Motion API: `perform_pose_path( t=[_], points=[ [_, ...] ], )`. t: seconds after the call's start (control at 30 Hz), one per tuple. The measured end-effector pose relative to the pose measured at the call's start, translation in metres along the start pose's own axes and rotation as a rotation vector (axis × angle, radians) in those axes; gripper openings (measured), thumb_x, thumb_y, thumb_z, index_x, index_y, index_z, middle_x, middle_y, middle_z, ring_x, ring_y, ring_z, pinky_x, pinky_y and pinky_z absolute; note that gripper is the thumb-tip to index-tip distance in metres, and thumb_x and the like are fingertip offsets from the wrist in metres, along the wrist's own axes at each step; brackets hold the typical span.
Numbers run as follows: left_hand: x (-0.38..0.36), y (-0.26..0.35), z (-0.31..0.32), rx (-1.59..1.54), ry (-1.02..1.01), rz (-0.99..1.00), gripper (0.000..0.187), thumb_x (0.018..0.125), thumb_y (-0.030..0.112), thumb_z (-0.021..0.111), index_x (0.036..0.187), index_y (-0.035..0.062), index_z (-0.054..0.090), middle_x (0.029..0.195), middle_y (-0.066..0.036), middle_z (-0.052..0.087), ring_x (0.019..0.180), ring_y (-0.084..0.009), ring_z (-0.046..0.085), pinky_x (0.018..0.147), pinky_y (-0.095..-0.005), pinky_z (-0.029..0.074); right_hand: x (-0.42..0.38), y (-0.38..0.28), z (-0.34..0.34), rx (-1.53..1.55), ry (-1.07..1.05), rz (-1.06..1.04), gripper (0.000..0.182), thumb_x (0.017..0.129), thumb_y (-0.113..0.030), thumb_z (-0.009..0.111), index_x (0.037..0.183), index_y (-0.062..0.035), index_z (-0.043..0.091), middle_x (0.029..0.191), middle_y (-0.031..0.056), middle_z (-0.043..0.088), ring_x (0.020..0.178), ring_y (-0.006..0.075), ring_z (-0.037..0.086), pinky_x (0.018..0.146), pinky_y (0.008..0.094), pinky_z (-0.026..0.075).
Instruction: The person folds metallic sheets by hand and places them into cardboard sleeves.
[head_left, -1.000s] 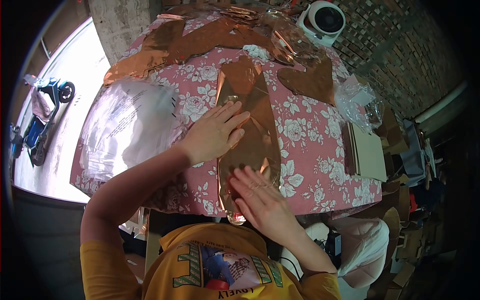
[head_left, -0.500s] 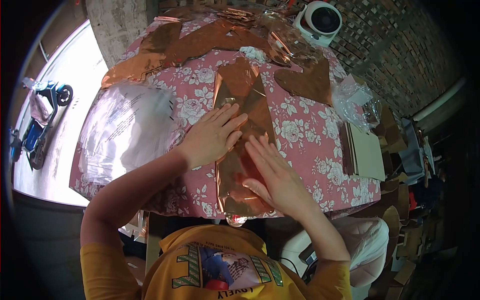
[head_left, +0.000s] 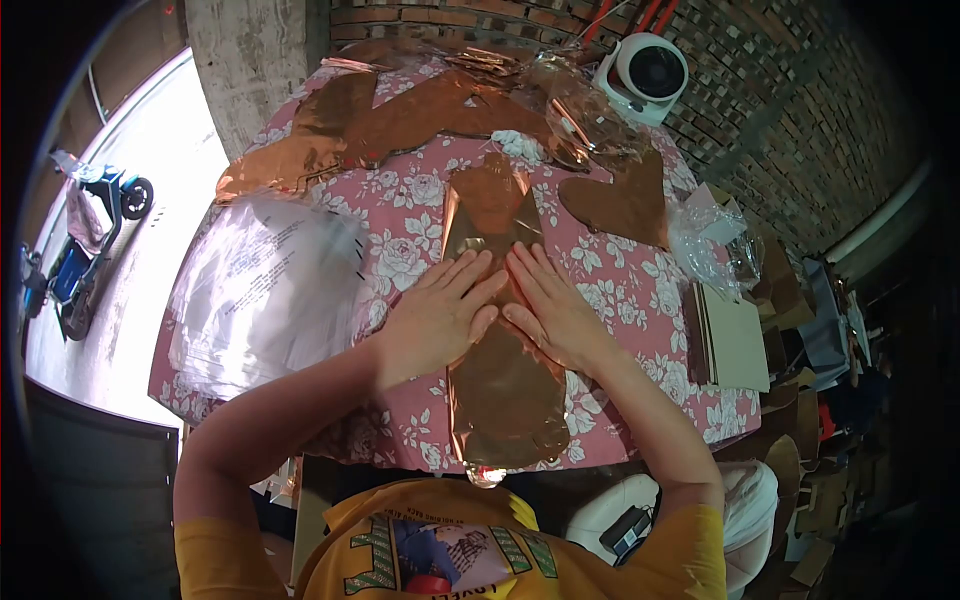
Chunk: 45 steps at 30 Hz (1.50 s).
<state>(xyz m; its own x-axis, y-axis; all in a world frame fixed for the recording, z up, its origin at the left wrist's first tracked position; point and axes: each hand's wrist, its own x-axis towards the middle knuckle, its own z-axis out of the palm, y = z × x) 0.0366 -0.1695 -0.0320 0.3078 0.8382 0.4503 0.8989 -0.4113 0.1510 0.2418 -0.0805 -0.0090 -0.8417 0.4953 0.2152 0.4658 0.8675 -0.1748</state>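
A copper-coloured foil balloon, folded into a long flat strip, lies on the flowered tablecloth in front of me. My left hand rests flat on its left edge, fingers stretched out. Against the strip's right side lies my right hand, palm down with its fingers extended. Both hands press on the middle of the foil, thumbs close to each other. The near end of the strip reaches the table's front edge, where a shiny crumpled bit hangs over.
Clear plastic bags are stacked at left. More flat foil balloons spread across the back, one at right. A white fan stands at the back. Card sheets and clear wrap lie along the right edge.
My right hand has slid away from me along the foil and now lies level with my left. The foil strip looks flatter and smoother on its right side. The view has shifted slightly.
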Motion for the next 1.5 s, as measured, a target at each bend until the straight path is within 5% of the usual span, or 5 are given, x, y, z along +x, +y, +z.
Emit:
perform_pose_path(
  t=[0.73,0.93,1.27,1.43,1.5],
  points=[
    [-0.001,0.003,0.000,-0.030,0.052,-0.034,0.047,0.099,0.030,0.048,0.140,0.0079,0.048,0.145,-0.017,0.046,0.138,-0.0306,0.040,0.116,-0.0420,0.027,0.094,0.066,0.007,-0.083,-0.026,0.187,0.079,0.099,-0.055,0.040,0.150,0.0031,0.027,0.158,0.0230,0.024,0.147,0.0373,0.020,0.120,0.0463,0.016],
    [0.001,0.004,0.000,-0.050,-0.002,-0.050,0.046,0.099,0.030,0.048,0.140,0.0075,0.048,0.141,-0.017,0.048,0.136,-0.0310,0.041,0.117,-0.0425,0.026,0.115,0.016,0.000,0.049,-0.008,-0.215,0.069,0.102,-0.046,0.041,0.153,-0.0037,0.023,0.161,0.0160,0.020,0.150,0.0348,0.011,0.122,0.0461,0.009],
    [0.000,0.003,-0.001,-0.042,0.014,-0.024,0.047,0.100,0.030,0.048,0.141,0.0076,0.047,0.142,-0.018,0.047,0.137,-0.0314,0.041,0.117,-0.0419,0.026,0.146,0.033,0.025,-0.103,-0.080,-0.178,0.066,0.104,-0.047,0.035,0.151,-0.0010,0.027,0.158,0.0178,0.027,0.148,0.0370,0.017,0.121,0.0454,0.013],
    [0.001,0.000,-0.002,-0.058,0.071,0.023,0.044,0.097,0.027,0.052,0.134,0.0034,0.052,0.132,-0.021,0.053,0.130,-0.0352,0.046,0.114,-0.0434,0.032,0.109,0.023,-0.001,0.173,0.069,-0.157,0.064,0.104,-0.043,0.036,0.151,-0.0003,0.028,0.156,0.0188,0.030,0.147,0.0359,0.021,0.121,0.0430,0.018],
    [0.004,0.002,-0.012,-0.087,-0.058,-0.013,0.040,0.096,0.025,0.054,0.128,0.0006,0.055,0.126,-0.022,0.055,0.126,-0.0366,0.048,0.113,-0.0442,0.033,0.070,0.008,-0.018,0.262,-0.001,-0.127,0.062,0.104,-0.039,0.039,0.151,-0.0005,0.027,0.157,0.0179,0.029,0.148,0.0351,0.021,0.121,0.0428,0.019]
  ],
)
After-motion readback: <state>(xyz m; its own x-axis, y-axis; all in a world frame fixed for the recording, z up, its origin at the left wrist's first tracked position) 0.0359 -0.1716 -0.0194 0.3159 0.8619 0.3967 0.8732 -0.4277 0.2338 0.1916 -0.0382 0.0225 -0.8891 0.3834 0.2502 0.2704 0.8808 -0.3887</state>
